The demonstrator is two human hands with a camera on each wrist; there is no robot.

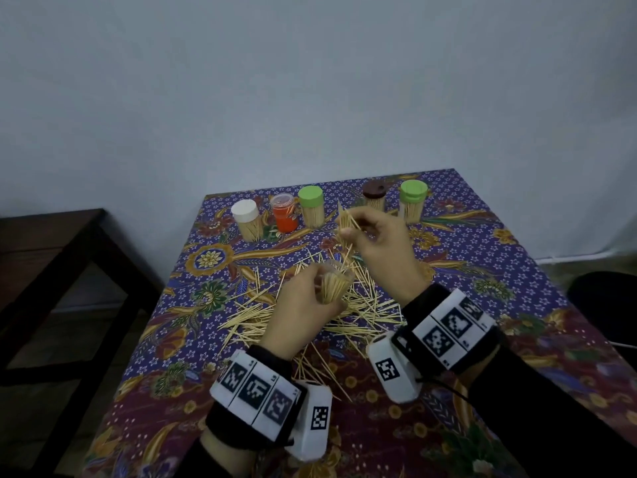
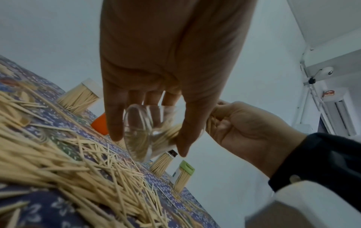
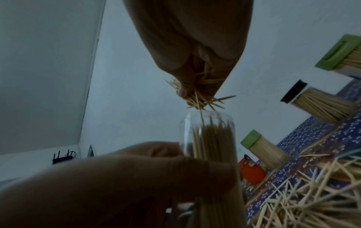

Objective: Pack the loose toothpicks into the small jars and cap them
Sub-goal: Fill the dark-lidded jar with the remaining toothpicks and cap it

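Observation:
My left hand (image 1: 303,305) grips a clear uncapped jar (image 1: 333,282) partly filled with toothpicks, lifted above the table; its round base shows in the left wrist view (image 2: 139,132). Just above its mouth my right hand (image 1: 374,232) pinches a bunch of toothpicks (image 1: 346,220), whose tips point down into the jar (image 3: 208,135). The same bunch (image 3: 197,95) sticks out between my right fingers. A heap of loose toothpicks (image 1: 286,315) is spread over the patterned tablecloth (image 1: 213,339) beneath both hands.
Along the table's far edge stand capped jars: white (image 1: 247,220), orange (image 1: 284,213), green (image 1: 312,205), brown (image 1: 374,196) and a second green one (image 1: 412,200). A dark wooden table (image 1: 51,257) is on the left. The wall is close behind.

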